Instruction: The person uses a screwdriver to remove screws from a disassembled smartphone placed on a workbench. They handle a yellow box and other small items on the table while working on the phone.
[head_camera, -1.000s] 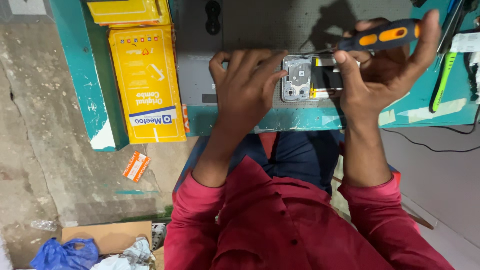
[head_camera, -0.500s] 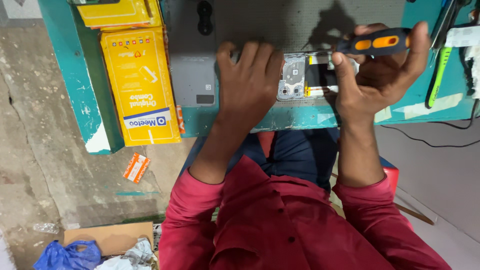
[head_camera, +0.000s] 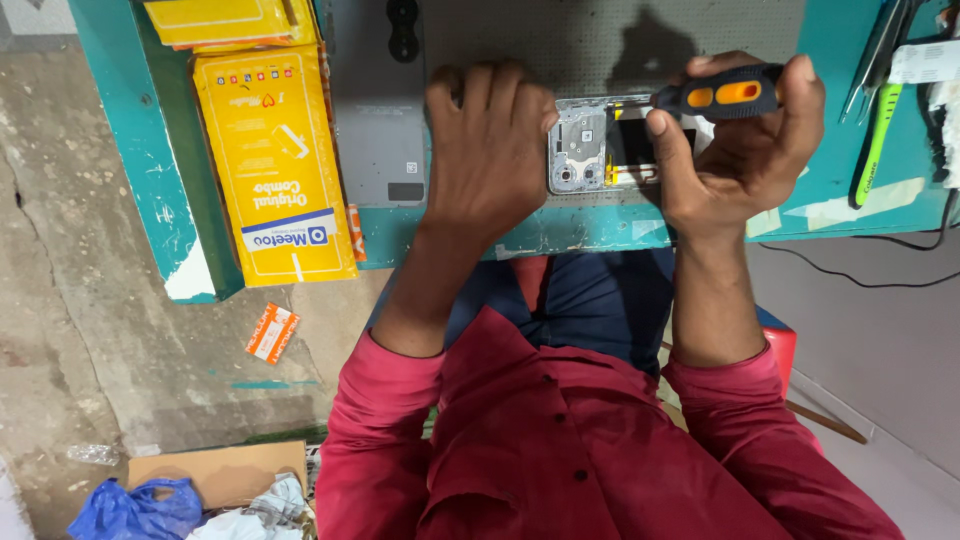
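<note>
Under my left hand (head_camera: 490, 150), pressed flat with fingers spread, lies the opened phone (head_camera: 600, 145); just beside it, my right hand (head_camera: 735, 150) grips an orange-black screwdriver (head_camera: 720, 95).

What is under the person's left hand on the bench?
The left hand covers part of an opened phone, lying on a grey mat. The phone's covered part is hidden.

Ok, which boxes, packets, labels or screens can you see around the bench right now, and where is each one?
Large yellow box: flat rectangle at the bench's left end, overhanging the edge, with a white and blue label patch.
Second yellow box: behind the first, cut off by the frame.
Small packet: orange and white, on the floor below the bench.
Grey phone back cover: flat on the grey mat beside the left hand.
No lit screen shows.
</note>
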